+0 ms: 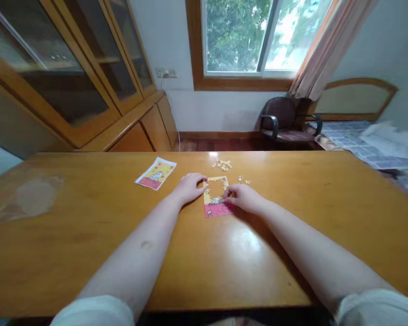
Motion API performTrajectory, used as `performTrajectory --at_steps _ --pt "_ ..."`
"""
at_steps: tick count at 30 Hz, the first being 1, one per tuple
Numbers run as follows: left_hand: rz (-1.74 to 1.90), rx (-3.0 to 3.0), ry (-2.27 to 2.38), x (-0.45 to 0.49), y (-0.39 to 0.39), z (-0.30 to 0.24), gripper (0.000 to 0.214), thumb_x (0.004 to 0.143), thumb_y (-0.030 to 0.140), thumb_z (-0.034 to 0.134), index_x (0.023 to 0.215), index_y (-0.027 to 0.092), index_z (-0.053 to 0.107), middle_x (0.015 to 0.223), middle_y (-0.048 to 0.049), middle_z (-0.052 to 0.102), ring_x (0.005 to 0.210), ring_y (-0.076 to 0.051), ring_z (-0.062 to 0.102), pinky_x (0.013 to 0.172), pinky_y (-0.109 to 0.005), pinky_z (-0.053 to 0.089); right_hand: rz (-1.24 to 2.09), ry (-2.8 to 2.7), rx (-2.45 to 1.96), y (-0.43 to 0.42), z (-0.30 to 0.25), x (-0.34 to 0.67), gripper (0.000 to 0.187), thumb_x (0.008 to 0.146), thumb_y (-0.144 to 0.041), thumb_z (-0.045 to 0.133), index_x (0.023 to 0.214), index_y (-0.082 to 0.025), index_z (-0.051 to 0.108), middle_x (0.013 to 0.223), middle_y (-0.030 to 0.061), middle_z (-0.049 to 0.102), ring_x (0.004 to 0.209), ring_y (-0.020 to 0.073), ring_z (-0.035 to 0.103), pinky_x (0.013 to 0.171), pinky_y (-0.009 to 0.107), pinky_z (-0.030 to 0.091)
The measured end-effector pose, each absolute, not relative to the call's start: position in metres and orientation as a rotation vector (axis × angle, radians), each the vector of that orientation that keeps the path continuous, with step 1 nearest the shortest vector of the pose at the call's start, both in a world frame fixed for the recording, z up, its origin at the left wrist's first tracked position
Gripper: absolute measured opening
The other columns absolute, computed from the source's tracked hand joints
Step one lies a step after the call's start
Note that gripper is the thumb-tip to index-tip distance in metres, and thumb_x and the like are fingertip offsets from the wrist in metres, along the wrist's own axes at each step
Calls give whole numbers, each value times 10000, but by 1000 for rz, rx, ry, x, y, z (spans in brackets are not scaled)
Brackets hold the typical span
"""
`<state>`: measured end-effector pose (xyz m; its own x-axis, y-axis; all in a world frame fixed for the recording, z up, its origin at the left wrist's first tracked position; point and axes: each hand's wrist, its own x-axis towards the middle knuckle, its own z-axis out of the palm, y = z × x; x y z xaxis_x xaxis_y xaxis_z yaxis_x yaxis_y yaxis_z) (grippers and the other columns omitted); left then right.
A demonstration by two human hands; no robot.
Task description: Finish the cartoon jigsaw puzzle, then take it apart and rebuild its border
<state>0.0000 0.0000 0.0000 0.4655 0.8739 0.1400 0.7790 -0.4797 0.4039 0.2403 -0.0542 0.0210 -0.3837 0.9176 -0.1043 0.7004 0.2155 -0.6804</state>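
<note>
A partly assembled jigsaw puzzle (219, 209) lies flat on the table, with a pink lower part, a yellow border and an open gap in its middle. My left hand (190, 187) rests at its left edge, fingers stretched out and touching the border. Over the right side of the gap, my right hand (243, 197) has its fingertips pinched together close to the puzzle; whatever they hold is hidden. Two loose puzzle pieces (247, 182) lie just beyond the right hand. Farther back is a small heap of puzzle pieces (223, 165), several of them pale side up.
A printed picture sheet (156, 173) in matching colours lies left of the puzzle on the wooden table (122, 262). Clear plastic wrapping (36, 197) is at the far left. Beyond the table stand a glass-door cabinet (122, 106), an armchair (285, 120) and a bed (370, 140).
</note>
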Motion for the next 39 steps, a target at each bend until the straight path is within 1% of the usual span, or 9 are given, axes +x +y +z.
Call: performTrajectory --at_steps 5,8,11,14,19,25,39 --pt "484 2441 1414 0 1 -1 312 820 370 581 1085 232 672 1136 -46 685 1086 -242 590 1001 -386 429 754 -2310 -1425 -50 11 237 96 818 -152 641 858 -199 715 838 26 698 758 142 607 726 256 446" --pt "480 2437 1421 0 1 -1 315 818 381 588 1086 238 672 1138 -45 684 1088 -245 587 1009 -390 424 591 -2373 -1307 -50 10 240 122 830 -148 618 898 -186 711 896 54 694 821 155 616 769 267 452" --pt "487 2440 1420 0 1 -2 327 817 389 592 1095 236 671 1138 -46 682 1086 -248 585 1004 -392 426 445 -2445 -1167 -51 12 246 169 866 -203 576 957 -173 715 880 66 690 807 164 615 763 275 448" --pt "495 2442 1415 -1 1 -2 340 818 395 593 1105 230 669 1142 -53 679 1084 -251 584 999 -396 429 364 -2554 -1061 -51 15 252 225 899 -249 528 912 -179 741 818 60 686 741 160 603 718 273 429" --pt "489 2443 1416 -1 2 -2 341 822 396 588 1106 226 668 1140 -54 679 1079 -252 586 997 -397 429 330 -2658 -1013 -51 15 255 273 915 -270 500 919 -192 762 788 54 682 682 145 588 678 262 406" --pt "507 2435 1415 -1 2 -2 333 816 394 597 1096 231 672 1126 -55 681 1077 -250 588 995 -400 431 337 -2684 -1018 -52 14 252 272 917 -273 504 919 -198 765 808 55 688 694 144 594 703 264 408" --pt "522 2446 1397 -2 2 -3 315 815 377 588 1084 237 673 1116 -50 685 1071 -244 592 996 -396 430 323 -2686 -1084 -55 17 246 274 928 -301 508 1000 -210 756 832 59 687 724 152 606 709 270 415"
